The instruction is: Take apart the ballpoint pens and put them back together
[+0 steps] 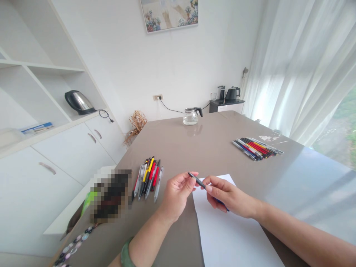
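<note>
Both my hands hold one dark pen (198, 180) above the near edge of a white sheet of paper (230, 233). My left hand (176, 194) pinches the pen's upper end between thumb and fingers. My right hand (229, 196) grips the lower part, whose blue tip pokes out under the palm. A bunch of pens (148, 178) in black, yellow, red and clear lies on the table just left of my left hand. A second row of pens (257, 147) lies farther off to the right.
The grey-brown table (200, 144) carries a glass jug (191, 116) at its far edge. White cabinets and shelves with a steel kettle (79, 102) stand left. A beaded strap (73, 246) lies at the near left corner. Curtains (300, 66) hang on the right.
</note>
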The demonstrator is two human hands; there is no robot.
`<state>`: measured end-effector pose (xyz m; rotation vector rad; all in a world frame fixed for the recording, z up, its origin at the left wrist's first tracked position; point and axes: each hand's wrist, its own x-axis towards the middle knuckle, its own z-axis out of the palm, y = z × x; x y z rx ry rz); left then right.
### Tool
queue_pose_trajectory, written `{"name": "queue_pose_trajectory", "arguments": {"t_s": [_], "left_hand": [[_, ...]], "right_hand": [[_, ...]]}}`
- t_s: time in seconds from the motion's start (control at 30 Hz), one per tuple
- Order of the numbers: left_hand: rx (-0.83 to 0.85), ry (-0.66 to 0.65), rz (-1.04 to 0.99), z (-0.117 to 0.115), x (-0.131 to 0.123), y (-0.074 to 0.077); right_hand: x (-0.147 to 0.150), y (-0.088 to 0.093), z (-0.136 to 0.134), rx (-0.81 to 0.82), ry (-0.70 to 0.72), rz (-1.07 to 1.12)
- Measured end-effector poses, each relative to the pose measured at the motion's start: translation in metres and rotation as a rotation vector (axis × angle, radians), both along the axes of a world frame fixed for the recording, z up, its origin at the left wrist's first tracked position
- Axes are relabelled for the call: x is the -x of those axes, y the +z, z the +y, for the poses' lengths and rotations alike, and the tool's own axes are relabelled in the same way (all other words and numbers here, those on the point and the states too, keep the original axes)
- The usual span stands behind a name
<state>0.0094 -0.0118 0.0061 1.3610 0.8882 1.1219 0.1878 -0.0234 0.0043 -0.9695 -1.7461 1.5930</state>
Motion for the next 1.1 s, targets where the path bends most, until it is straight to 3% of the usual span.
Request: {"name": "queue_pose_trajectory", "arguments": {"t_s": [0.63, 0.87, 1.1], "left_hand": [[0.026, 0.045, -0.122, -0.0013, -0.0008, 0.0058], [0.074, -0.051, -0.106, -0.0022, -0.0027, 0.0027], [0.051, -0.015, -0.184, 0.0014, -0.0021, -0.0005]], "right_hand": [[0.0018, -0.0035, 0.0016, 0.012, -0.023, 0.029], [0.0028, -0.0016, 0.0013, -0.006, -0.064, 0.045], [0.0036, -0.006, 0.0009, 0.034, 0.012, 0.059]]}}
